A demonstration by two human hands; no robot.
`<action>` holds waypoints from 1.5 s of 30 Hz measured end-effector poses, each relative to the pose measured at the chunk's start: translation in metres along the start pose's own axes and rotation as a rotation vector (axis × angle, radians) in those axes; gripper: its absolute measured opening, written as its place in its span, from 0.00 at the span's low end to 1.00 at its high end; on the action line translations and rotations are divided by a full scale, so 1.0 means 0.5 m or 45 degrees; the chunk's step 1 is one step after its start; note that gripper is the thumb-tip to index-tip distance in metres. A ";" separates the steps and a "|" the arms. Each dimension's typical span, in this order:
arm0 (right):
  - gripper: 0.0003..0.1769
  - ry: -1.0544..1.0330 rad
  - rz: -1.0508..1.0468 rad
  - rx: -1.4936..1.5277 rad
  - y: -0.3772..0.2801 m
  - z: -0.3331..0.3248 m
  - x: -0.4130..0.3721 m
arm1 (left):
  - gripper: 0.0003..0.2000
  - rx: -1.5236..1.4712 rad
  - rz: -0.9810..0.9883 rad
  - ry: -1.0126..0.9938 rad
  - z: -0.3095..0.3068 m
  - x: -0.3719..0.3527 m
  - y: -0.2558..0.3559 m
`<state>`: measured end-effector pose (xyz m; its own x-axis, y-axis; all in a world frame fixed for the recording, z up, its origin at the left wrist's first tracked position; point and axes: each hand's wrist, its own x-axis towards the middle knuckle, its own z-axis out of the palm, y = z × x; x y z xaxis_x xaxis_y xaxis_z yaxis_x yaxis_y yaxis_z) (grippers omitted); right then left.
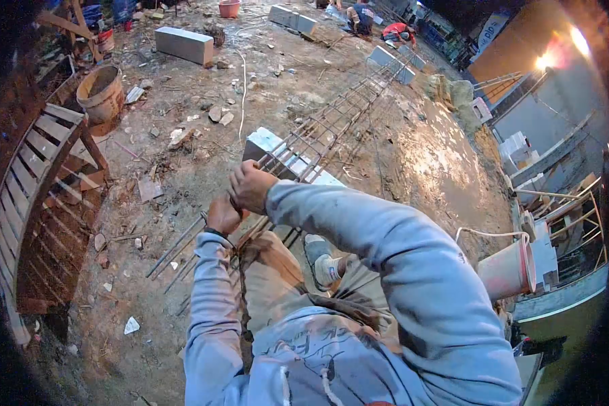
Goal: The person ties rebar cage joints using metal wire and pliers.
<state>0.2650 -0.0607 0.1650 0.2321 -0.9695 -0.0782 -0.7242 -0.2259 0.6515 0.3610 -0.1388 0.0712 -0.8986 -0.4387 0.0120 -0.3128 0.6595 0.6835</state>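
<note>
One bare left hand (223, 216) meets the bare right hand (252, 187) over a long brown steel-bar cage (334, 125), fingers curled, hold unclear; beneath the cage lies a white-topped grey block (264, 140).

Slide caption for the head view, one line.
Left hand and right hand close together at a steel cage crossing a block on rubble-strewn ground.

this is a construction site: rebar cage (333, 126), muddy ground (446, 159).
</note>
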 end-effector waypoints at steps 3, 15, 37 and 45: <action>0.14 -0.451 0.119 0.259 0.015 -0.033 0.046 | 0.21 -0.222 0.218 0.406 0.032 -0.006 -0.016; 0.11 -0.747 0.267 0.766 0.032 0.015 0.002 | 0.23 -0.152 0.268 0.739 0.091 -0.045 0.022; 0.24 -0.206 1.253 1.755 -0.244 -0.002 -0.288 | 0.15 -1.686 -0.691 0.483 0.171 -0.155 0.091; 0.27 -0.423 1.384 2.720 -0.266 -0.003 -0.361 | 0.14 -0.630 -0.293 0.242 0.169 -0.142 0.116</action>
<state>0.3204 0.1442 0.0936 -0.4285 -0.6882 -0.5855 0.0934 0.6108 -0.7862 0.3804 -0.0178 0.0483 -0.7389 -0.6694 -0.0775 -0.2714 0.1904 0.9434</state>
